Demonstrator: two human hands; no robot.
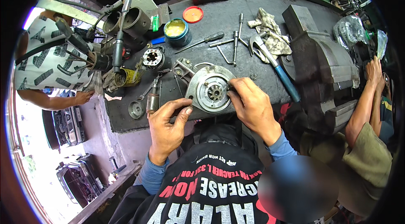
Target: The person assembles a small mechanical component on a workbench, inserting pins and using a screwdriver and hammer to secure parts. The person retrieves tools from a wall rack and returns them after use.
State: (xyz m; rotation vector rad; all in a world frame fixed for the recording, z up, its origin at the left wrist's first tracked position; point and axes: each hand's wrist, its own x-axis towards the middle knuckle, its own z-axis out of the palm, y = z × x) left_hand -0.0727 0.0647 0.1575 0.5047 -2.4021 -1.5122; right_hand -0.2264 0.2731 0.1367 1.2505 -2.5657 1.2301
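Note:
A round metal housing [195,81] with a flange lies near the front edge of the dark workbench, a small toothed gear [215,93] at its centre. My left hand [168,126] has thumb and forefinger closing on the housing's left rim, by a flange hole. At the opposite rim, my right hand [254,105] pinches with thumb and forefinger; anything small between those fingertips is hidden. Left of the housing are a cylindrical metal part [153,98], a spanner [146,90], a small metal ring [136,109] and a round body with a slotted bore [152,58].
Behind the housing are an open blue tub [179,41] of yellow grease, a red lid [193,14], a screwdriver [214,36] and a T-handle wrench [235,46]. A blue-handled hammer [285,81], rag [270,34] and large vise [327,61] stand right. Other people's hands show left [85,97] and right [373,70].

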